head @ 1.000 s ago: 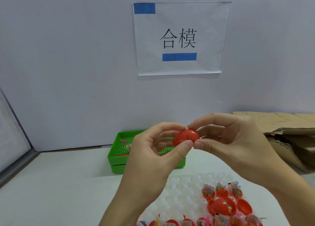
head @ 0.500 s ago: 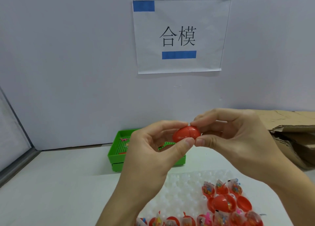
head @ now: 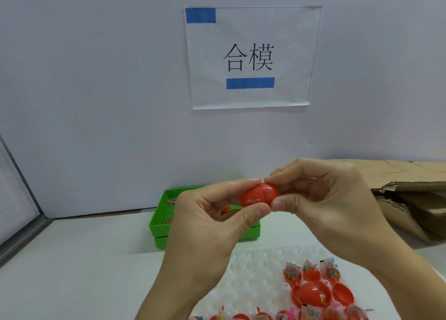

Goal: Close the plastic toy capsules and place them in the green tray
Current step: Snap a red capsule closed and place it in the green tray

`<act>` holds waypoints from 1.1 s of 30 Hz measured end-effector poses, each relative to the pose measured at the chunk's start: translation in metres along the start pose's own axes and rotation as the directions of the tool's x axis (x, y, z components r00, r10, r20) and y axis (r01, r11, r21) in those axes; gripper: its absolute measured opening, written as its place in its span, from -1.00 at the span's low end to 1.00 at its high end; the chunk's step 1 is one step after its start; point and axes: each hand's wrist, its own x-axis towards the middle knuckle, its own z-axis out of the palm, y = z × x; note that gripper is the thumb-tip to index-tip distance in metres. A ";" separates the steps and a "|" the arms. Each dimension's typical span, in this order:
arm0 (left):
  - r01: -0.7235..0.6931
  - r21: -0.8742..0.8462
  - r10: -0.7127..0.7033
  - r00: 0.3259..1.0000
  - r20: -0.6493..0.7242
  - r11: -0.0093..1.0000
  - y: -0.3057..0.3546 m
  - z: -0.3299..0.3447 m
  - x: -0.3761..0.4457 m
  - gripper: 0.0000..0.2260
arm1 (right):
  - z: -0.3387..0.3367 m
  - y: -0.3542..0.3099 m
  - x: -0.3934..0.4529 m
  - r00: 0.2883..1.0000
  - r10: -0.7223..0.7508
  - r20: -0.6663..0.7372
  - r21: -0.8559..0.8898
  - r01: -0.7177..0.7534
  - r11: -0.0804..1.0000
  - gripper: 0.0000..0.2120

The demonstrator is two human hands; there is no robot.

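Right now I see both hands raised in front of me above the tabletop point(head: 72, 266), sharing one red capsule point(head: 259, 195). My left hand point(head: 212, 225) pinches its left half between thumb below and forefinger on top; my right hand point(head: 323, 204) pinches the right half the same way, thumb underneath, fingers curled over it. The two halves meet at a visible seam around the middle, and the capsule lies sideways, held in the air, not touching anything but my fingers.

Behind the hands, near the wall, sits the green tray point(head: 156, 225), partly hidden by my left hand; a few small coloured bits lie on its perforated floor, though I cannot tell what they are. Closer to me, a clear bumpy plastic sheet point(head: 255, 271) lies on the tabletop, and on its right and near edge are open red capsule halves point(head: 342, 293) with little packets of toys in them. A flattened cardboard box point(head: 410, 199) rests at the right, against the wall. On the wall hangs a paper sign point(head: 251, 56) with two printed characters and two blue strips.
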 end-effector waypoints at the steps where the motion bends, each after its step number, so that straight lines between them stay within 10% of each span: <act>1: 0.002 -0.006 -0.002 1.000 0.007 1.000 0.000 0.000 0.000 -0.68 | 0.000 0.000 0.000 1.000 0.001 -0.001 -0.009 -0.001 1.000 -0.80; 33: 0.016 0.055 -0.015 1.000 -0.015 0.998 -0.011 -0.009 0.001 -0.71 | 0.000 0.006 -0.001 0.993 0.014 0.115 0.008 -0.015 1.000 -0.81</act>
